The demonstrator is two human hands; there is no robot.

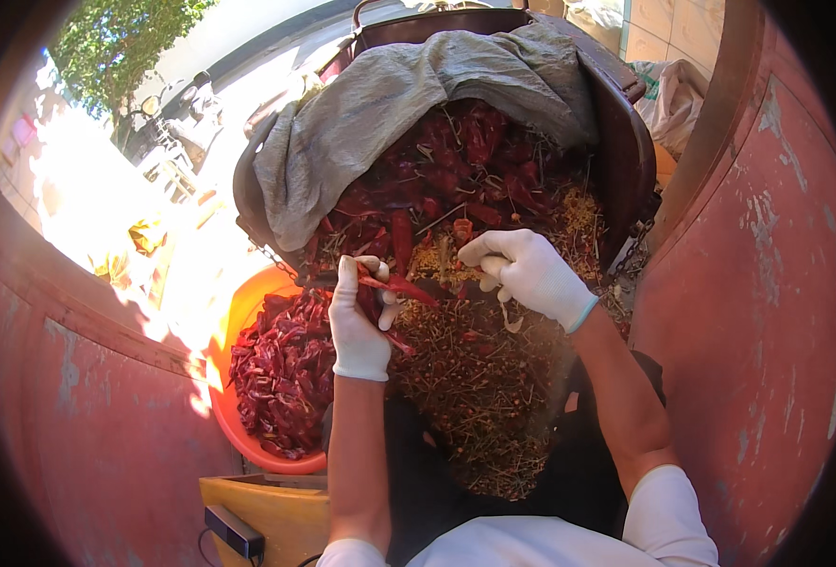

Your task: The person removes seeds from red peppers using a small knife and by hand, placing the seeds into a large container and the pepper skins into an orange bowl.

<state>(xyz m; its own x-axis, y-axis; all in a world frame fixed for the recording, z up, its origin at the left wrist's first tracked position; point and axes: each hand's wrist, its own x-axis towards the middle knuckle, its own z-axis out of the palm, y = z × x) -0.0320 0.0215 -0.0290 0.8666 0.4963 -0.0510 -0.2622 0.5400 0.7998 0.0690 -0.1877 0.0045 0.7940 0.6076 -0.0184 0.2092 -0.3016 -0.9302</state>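
My left hand (359, 322), in a white knit glove, holds dried red chilli peppers (407, 287) between thumb and fingers. One pod points to the right, and more red pieces show under the fingers. To its right is my right hand (531, 273), also gloved, with its fingers bent over the front of the chilli load. Whether anything is pinched in its fingertips cannot be made out. A pale scrap (511, 319) is just below it. Ahead of both hands, a heap of dried chillies (453, 170) with stems and yellow seeds fills a dark cart bed (620, 106), partly under a grey woven sack (390, 92).
An orange basin (230, 407) of red chilli pods stands by my left forearm. Stems and seeds (482, 397) cover the ground between my legs. Worn red door panels (751, 298) flank both sides. A wooden stool (276, 517) bears a small black device (234, 531). A motorcycle (166, 142) stands outside.
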